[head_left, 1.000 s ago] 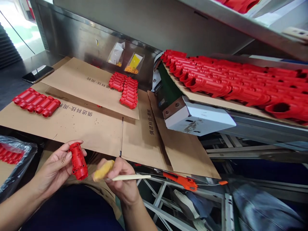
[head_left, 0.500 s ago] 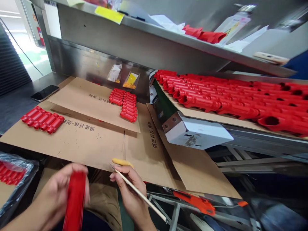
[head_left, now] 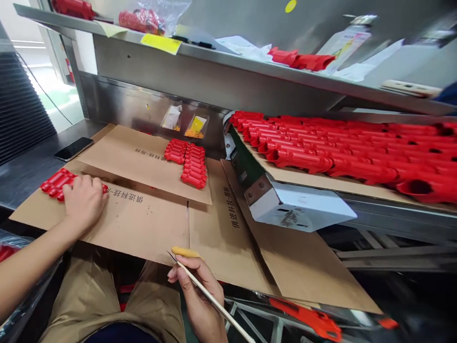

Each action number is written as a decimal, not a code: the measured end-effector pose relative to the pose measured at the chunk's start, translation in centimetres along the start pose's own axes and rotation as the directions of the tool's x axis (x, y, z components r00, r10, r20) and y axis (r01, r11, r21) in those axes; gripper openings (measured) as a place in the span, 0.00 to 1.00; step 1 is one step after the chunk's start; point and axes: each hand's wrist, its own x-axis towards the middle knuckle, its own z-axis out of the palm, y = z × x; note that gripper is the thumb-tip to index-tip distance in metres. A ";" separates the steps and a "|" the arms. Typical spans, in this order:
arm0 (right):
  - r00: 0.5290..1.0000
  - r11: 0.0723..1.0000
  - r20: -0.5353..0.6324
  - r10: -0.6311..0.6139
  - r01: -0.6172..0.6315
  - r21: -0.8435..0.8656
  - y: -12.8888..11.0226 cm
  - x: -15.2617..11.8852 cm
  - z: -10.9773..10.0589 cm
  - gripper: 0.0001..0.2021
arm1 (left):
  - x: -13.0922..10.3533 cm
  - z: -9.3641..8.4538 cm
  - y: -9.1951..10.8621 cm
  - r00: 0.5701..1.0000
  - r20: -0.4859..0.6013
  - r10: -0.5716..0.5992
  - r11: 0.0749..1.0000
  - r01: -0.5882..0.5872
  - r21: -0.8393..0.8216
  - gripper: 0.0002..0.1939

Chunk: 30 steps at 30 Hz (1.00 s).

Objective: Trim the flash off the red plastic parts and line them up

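Observation:
My left hand (head_left: pixel 84 202) is curled over the left group of red plastic tubes (head_left: pixel 57 183) on the cardboard. Its fingers close around a tube at the right of that group, and the palm hides most of it. Near the cardboard's front edge, my right hand (head_left: pixel 202 290) pinches a slim pale stick (head_left: pixel 217 305) with a fine dark tip; it looks like a thin brush. What appears to be a yellow finger cot (head_left: pixel 183 251) covers one of that hand's fingers. Another group of ribbed red tubes (head_left: pixel 193 166) lies on the upper cardboard sheet (head_left: pixel 117 147).
A phone (head_left: pixel 74 149) lies on the dark bench at left. Two small bags (head_left: pixel 196 126) lean on the back panel. Rows of red parts (head_left: pixel 303 157) fill a raised conveyor at right, its white metal end (head_left: pixel 303 205) jutting out. A shelf (head_left: pixel 117 35) runs above.
My left hand has moved from near my lap, where it held a red tube, forward to the left group of tubes. My right hand still holds the stick, nearly in place.

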 end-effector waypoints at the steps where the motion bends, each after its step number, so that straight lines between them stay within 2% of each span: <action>1: 1.000 1.000 0.007 0.018 -0.018 -0.002 0.2 -0.2 -0.2 0.07 | -0.2 -0.2 0.1 1.000 -0.017 0.000 1.000 0.000 0.022 0.19; 3: 0.998 0.998 0.024 0.058 -0.058 -0.005 0.4 -0.3 -0.5 0.07 | 0.3 -1.0 1.0 0.998 -0.036 0.053 0.998 -0.052 0.034 0.22; 5: 0.996 0.997 0.033 0.077 -0.077 0.001 0.4 -0.3 -0.5 0.08 | 2.3 -1.6 3.4 0.982 -0.043 0.183 0.983 -0.183 0.004 0.22; 8: 0.997 0.996 0.026 0.078 -0.079 0.033 0.2 0.0 -0.1 0.11 | 8.0 -1.8 9.6 0.900 -0.080 0.429 0.899 -0.434 -0.065 0.18; 9: 0.997 0.996 0.022 0.077 -0.078 0.044 0.1 0.0 0.0 0.11 | 10.1 -1.5 12.0 0.873 -0.093 0.479 0.871 -0.486 -0.070 0.16; 12: 0.997 0.995 0.014 0.078 -0.079 0.053 0.1 -0.5 -0.1 0.11 | 15.5 -0.2 17.8 0.846 -0.098 0.525 0.843 -0.532 -0.077 0.11; 14: 0.997 0.995 0.004 0.080 -0.080 0.052 0.2 -0.9 -0.5 0.11 | 17.7 0.7 19.4 0.844 -0.084 0.530 0.839 -0.536 -0.094 0.08; 15: 0.996 0.994 -0.003 0.088 -0.087 0.063 0.2 -1.0 -0.8 0.11 | 18.2 1.0 19.4 0.846 -0.075 0.527 0.840 -0.533 -0.106 0.08; 17: 0.992 0.986 -0.012 0.124 -0.122 0.118 0.3 -1.0 -1.2 0.11 | 18.0 1.3 18.0 0.855 -0.048 0.517 0.844 -0.518 -0.138 0.09; 19: 0.984 0.964 -0.013 0.175 -0.169 0.205 0.3 -0.6 -1.5 0.12 | 16.2 1.1 15.0 0.861 0.000 0.508 0.845 -0.498 -0.194 0.11; 21: 0.976 0.937 -0.008 0.219 -0.208 0.282 0.3 0.1 -1.5 0.13 | 12.6 0.5 11.3 0.850 0.063 0.523 0.824 -0.486 -0.290 0.15; 23: 0.972 0.927 -0.007 0.234 -0.222 0.303 0.1 0.7 -1.3 0.14 | 7.3 -0.2 7.6 0.819 0.083 0.568 0.763 -0.486 -0.427 0.17; 25: 0.973 0.939 -0.001 0.233 -0.224 0.260 -0.5 1.2 -0.9 0.13 | 1.0 -0.8 4.7 0.804 0.053 0.593 0.674 -0.459 -0.579 0.20; 26: 0.974 0.950 0.016 0.227 -0.225 0.218 -0.8 1.4 -0.7 0.12 | -2.2 -1.1 3.8 0.819 0.007 0.573 0.551 -0.379 -0.744 0.17; 27: 0.974 0.960 0.053 0.219 -0.225 0.167 -1.3 1.6 -0.4 0.12 | -5.1 -1.3 3.2 0.836 0.061 0.545 0.461 -0.238 -0.855 0.14; 29: 0.965 0.975 0.161 0.207 -0.216 0.046 -2.2 1.9 0.2 0.10 | -9.9 -1.8 2.9 0.853 0.234 0.466 0.291 0.102 -0.951 0.12; 30: 0.955 0.979 0.218 0.201 -0.203 -0.013 -2.6 1.9 0.5 0.09 | -11.7 -2.0 3.0 0.865 0.330 0.378 0.198 0.273 -0.941 0.13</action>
